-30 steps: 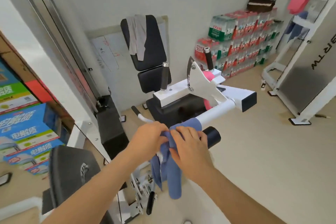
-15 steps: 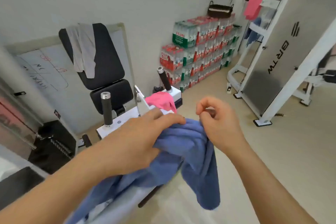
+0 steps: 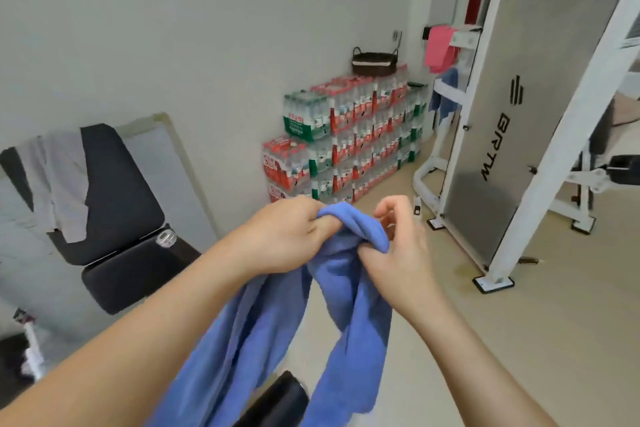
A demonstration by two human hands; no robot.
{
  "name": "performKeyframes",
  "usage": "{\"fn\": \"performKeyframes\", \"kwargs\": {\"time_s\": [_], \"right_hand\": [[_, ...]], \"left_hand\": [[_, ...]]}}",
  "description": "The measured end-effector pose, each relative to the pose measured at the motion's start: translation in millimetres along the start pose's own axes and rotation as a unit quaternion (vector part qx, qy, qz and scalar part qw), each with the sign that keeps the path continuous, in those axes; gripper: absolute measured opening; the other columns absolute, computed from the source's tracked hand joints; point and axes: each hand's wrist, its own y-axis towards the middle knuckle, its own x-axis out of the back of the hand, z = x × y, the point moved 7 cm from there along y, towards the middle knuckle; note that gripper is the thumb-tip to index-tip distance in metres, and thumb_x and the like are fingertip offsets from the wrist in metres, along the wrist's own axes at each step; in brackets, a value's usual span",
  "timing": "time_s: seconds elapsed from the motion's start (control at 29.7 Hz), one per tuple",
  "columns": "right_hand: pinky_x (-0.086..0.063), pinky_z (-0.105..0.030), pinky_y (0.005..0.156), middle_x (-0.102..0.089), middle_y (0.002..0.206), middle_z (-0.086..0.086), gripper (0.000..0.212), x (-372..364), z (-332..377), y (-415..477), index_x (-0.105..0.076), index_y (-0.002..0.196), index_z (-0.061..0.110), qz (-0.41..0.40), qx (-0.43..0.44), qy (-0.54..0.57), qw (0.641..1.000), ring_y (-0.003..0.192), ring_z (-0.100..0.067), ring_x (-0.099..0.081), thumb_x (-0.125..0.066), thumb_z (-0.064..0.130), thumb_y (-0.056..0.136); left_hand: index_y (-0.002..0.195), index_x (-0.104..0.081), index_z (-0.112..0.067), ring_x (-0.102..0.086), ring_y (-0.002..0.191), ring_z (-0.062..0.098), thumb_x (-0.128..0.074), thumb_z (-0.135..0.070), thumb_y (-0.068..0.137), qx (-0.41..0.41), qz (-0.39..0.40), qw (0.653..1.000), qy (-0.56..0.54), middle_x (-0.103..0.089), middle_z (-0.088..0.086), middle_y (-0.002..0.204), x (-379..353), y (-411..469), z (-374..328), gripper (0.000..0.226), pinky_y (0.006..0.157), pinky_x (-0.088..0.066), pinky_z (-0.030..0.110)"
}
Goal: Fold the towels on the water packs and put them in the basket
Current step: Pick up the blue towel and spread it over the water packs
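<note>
Here, at ten o'clock from the hands, a grey towel (image 3: 59,184) hangs over the black backrest (image 3: 117,184) of a gym bench. Nearer the middle, the left hand (image 3: 287,236) grips a bunched part of the blue towel (image 3: 349,291), fingers curled tight round the cloth. The towel is held in the air in front of the person, and its two loose lengths hang down towards six o'clock.

At twelve o'clock, well apart from the hands, the water packs (image 3: 346,135) stand stacked against the wall. The dark basket (image 3: 374,62) sits on top of them at their far end.

The right hand (image 3: 398,253) has its thumb tucked under the towel's top fold. Its fingers (image 3: 391,211) are loosely curled and slightly spread above the cloth, not closed on it. At one o'clock a pink towel (image 3: 440,48) and a second blue towel (image 3: 446,90) hang on the white machine frame (image 3: 554,135).

The step in hand looks like gathering a towel; no folding has begun. The next move probably calls for carrying it to the packs, finding its corners and spreading it flat there.
</note>
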Motion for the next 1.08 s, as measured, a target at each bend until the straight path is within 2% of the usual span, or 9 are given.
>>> {"fn": "performKeyframes", "kwargs": {"time_s": [0.1,0.24,0.34,0.47,0.61,0.77,0.88,0.94,1.08], "right_hand": [[-0.034,-0.035,0.072,-0.047,0.078,0.009,0.034,26,-31,50,-0.035,0.081,0.030,0.003,0.059,-0.133,0.989,0.071,-0.018,-0.045,-0.050,0.001,0.071],[-0.045,-0.041,0.067,-0.048,0.090,0.006,0.039,42,-95,126,-0.036,0.092,0.032,0.073,0.008,-0.162,0.984,0.078,-0.023,-0.052,-0.046,0.000,0.074],[-0.047,-0.037,0.063,-0.051,0.091,0.006,0.040,46,-134,186,-0.035,0.099,0.035,0.114,-0.028,-0.169,0.979,0.077,-0.016,-0.051,-0.049,0.004,0.078],[-0.037,-0.028,0.050,-0.059,0.068,0.004,0.023,29,-172,280,-0.055,0.095,0.028,0.154,-0.121,-0.037,0.980,0.058,-0.022,-0.048,-0.051,0.007,0.085],[-0.050,-0.021,0.061,-0.071,0.091,-0.005,0.013,-9,-180,364,-0.066,0.103,0.020,0.207,-0.180,0.139,0.951,0.069,-0.013,-0.064,-0.062,0.016,0.092],[-0.048,-0.014,0.057,-0.062,0.067,0.008,0.010,-60,-181,450,-0.068,0.097,0.018,0.243,-0.129,0.084,0.958,0.054,0.004,-0.056,-0.067,0.017,0.088],[-0.056,-0.032,0.078,-0.071,0.098,-0.002,0.027,-70,-197,498,-0.065,0.111,0.026,0.262,-0.151,0.154,0.941,0.086,-0.011,-0.068,-0.071,0.029,0.085],[-0.050,-0.023,0.078,-0.062,0.120,0.012,0.046,-71,-205,528,-0.058,0.119,0.042,0.311,-0.110,0.125,0.936,0.102,-0.003,-0.060,-0.076,0.043,0.076],[-0.050,-0.018,0.085,-0.057,0.115,0.025,0.041,-78,-221,591,-0.061,0.114,0.042,0.370,-0.003,0.054,0.927,0.104,0.007,-0.055,-0.075,0.024,0.081]], "left_hand": [[0.058,-0.034,-0.013,-0.027,0.054,0.013,-0.041,-0.026,0.095,0.087,-0.001,0.983,-0.159,-0.030,-0.002,0.055,-7,58,18,0.040,0.050,-0.025,0.026],[0.083,-0.067,-0.004,-0.059,0.070,0.017,-0.044,-0.019,0.094,0.180,-0.074,0.914,-0.355,-0.065,0.001,0.074,-14,126,69,0.029,0.067,-0.044,0.029],[0.091,-0.067,-0.014,-0.066,0.070,0.012,-0.047,-0.003,0.093,0.216,-0.139,0.852,-0.457,-0.072,0.001,0.080,-15,175,105,0.022,0.066,-0.052,0.025],[0.080,-0.066,-0.013,-0.061,0.069,0.014,-0.049,-0.004,0.088,0.241,-0.074,0.893,-0.372,-0.067,0.003,0.072,-29,247,153,0.021,0.066,-0.046,0.029],[0.085,-0.058,-0.024,-0.054,0.067,0.014,-0.056,-0.010,0.073,0.174,-0.026,0.965,-0.192,-0.064,-0.004,0.081,-38,330,168,0.019,0.068,-0.048,0.032],[0.089,-0.059,-0.024,-0.061,0.077,0.012,-0.069,-0.009,0.083,0.051,-0.121,0.928,-0.349,-0.066,-0.005,0.086,-43,429,116,0.019,0.065,-0.051,0.024],[0.086,-0.065,-0.024,-0.063,0.074,0.012,-0.066,-0.011,0.084,0.100,-0.183,0.890,-0.406,-0.070,-0.004,0.083,-38,484,140,0.014,0.056,-0.045,0.021],[0.084,-0.070,-0.016,-0.065,0.070,0.010,-0.061,-0.011,0.090,0.109,-0.178,0.880,-0.428,-0.073,-0.001,0.080,-32,520,152,0.012,0.055,-0.046,0.019],[0.063,-0.067,-0.018,-0.054,0.052,0.001,-0.047,-0.017,0.098,0.085,-0.148,0.880,-0.442,-0.062,-0.009,0.057,-18,596,166,0.040,0.052,-0.041,0.014]]}}
